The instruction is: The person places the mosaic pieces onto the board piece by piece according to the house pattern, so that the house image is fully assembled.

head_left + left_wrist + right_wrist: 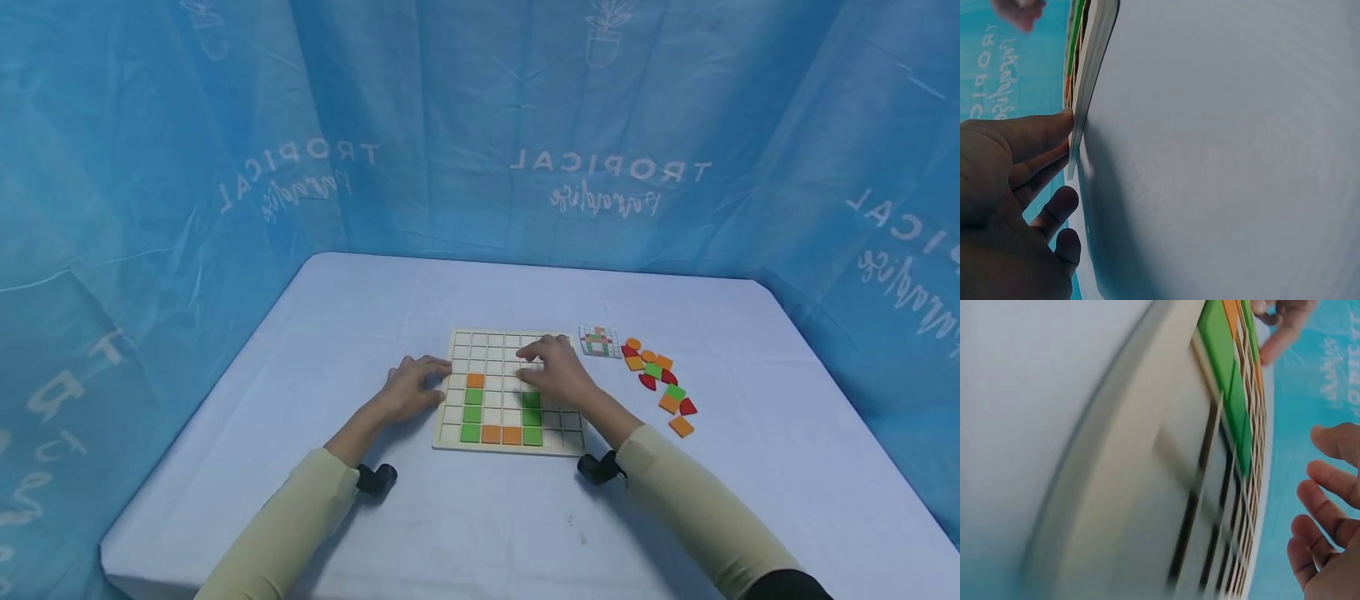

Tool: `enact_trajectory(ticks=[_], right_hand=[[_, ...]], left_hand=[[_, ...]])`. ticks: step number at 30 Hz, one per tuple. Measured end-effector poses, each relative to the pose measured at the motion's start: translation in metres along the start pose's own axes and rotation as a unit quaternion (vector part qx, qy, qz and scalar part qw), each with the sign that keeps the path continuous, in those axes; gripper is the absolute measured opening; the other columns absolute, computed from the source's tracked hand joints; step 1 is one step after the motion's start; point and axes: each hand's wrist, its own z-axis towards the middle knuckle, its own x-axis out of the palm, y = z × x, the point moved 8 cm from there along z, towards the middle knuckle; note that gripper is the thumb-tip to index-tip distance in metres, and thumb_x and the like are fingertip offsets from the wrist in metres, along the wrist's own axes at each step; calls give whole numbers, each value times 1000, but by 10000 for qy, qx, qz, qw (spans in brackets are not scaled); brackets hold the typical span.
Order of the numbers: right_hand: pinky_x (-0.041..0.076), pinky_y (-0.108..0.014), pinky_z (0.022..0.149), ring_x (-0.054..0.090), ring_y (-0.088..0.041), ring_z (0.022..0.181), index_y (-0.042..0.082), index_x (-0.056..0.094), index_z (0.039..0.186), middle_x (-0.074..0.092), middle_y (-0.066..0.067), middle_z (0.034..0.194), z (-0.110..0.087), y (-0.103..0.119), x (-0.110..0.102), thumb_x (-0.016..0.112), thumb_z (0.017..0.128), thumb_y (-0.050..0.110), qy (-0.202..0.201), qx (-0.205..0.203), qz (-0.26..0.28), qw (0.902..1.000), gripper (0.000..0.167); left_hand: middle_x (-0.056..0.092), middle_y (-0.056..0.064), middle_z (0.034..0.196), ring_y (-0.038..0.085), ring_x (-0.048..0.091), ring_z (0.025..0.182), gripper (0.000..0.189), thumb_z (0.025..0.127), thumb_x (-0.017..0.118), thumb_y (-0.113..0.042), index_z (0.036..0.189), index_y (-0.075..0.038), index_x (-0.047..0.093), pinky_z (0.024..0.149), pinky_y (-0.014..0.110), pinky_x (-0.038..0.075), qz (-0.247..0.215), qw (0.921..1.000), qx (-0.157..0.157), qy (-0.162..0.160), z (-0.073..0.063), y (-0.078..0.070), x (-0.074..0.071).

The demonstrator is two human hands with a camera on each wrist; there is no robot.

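Note:
A pale wooden grid board (450,433) lies on the table, with square recesses. Green tiles (472,414) stand in a column on its left, with an orange tile (475,380) above them. A second green column (532,418) stands on the right, and orange tiles (501,435) join the two along the bottom. My left hand (408,390) touches the board's left edge with extended fingers. Over the board's right half hovers my right hand (558,375), thumb and forefinger apart; the right wrist view shows nothing held in its loosely bent fingers (1329,487).
Right of the board lies a small pattern card (600,341). Beside it are scattered loose pieces: orange squares (681,426), orange discs, green squares (653,372) and red rounded pieces (687,407). A white cloth (480,533) covers the table, and blue printed curtains (480,100) surround it.

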Motion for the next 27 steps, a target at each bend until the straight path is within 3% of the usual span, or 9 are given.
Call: enact_trajectory(ticks=[3, 8, 16, 23, 27], right_hand=[[37, -49, 93, 52, -29, 104, 5, 70, 112, 65, -10, 103, -17, -20, -19, 74, 84, 20, -200, 233, -156, 9994, 32], [35, -51, 94, 48, -32, 111, 2, 70, 112, 65, -15, 111, -55, -58, -48, 75, 83, 20, -471, 891, -356, 9943, 34], [36, -47, 74, 42, -37, 96, -5, 68, 108, 62, -22, 103, -115, -100, -87, 74, 83, 20, -913, 1562, -639, 9814, 36], [39, -45, 68, 43, -40, 96, -8, 67, 108, 59, -25, 100, -147, -121, -100, 77, 80, 22, -822, 1948, -846, 9737, 42], [39, -48, 70, 43, -41, 97, -9, 67, 104, 59, -26, 99, -157, -129, -101, 77, 80, 21, -826, 2017, -800, 9727, 40]], left_hand=[[52, 2, 138, 22, 41, 110, 45, 85, 72, -14, 129, -8, 61, 89, 42, 28, 22, 10000, 11, 12, 1, 1, 0], [51, 2, 138, 22, 41, 111, 46, 85, 72, -14, 130, -9, 60, 89, 42, 28, 82, 10000, -16, 11, 3, 2, 0], [52, 2, 138, 22, 41, 111, 46, 85, 72, -15, 129, -9, 61, 89, 43, 28, 89, 10000, 6, 16, 3, 2, 1], [51, 3, 138, 23, 41, 112, 46, 85, 72, -14, 130, -8, 60, 91, 45, 28, 75, 10000, 25, 11, 2, 2, -1], [50, 4, 139, 29, 38, 125, 46, 86, 71, -14, 130, -7, 60, 95, 48, 26, -6, 10000, 32, 27, 2, 3, 2]])
